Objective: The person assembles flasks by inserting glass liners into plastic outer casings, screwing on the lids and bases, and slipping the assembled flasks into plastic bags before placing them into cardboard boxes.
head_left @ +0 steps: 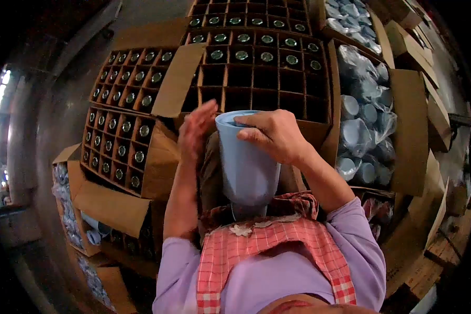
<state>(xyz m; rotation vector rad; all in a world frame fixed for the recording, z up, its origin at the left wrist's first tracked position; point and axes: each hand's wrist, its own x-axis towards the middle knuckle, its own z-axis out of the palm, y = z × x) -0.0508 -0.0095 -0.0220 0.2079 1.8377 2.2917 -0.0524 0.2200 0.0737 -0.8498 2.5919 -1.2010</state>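
A light blue, tapered plastic cup (pixel 248 167) stands upright in front of my lap, its rim at the top. A narrower blue-grey part shows under it. My right hand (pixel 277 135) grips the cup's rim from the right, with thumb and fingers at the mouth. What lies inside the mouth is mostly hidden by the fingers. To the left of the cup, my left hand (pixel 196 131) is raised and slightly blurred, fingers stretched out and apart from the cup. Just beyond both hands is a divided cardboard box (pixel 264 97) with rows of shiny round tops in its far cells.
At left stand more divided boxes (pixel 121 109) with shiny round tops and raised cardboard flaps (pixel 179 78). On the right, an open carton holds blue cups (pixel 357 133) in clear plastic bags. Flattened cardboard (pixel 426 204) leans at far right. Bagged items (pixel 68 204) fill a carton at lower left.
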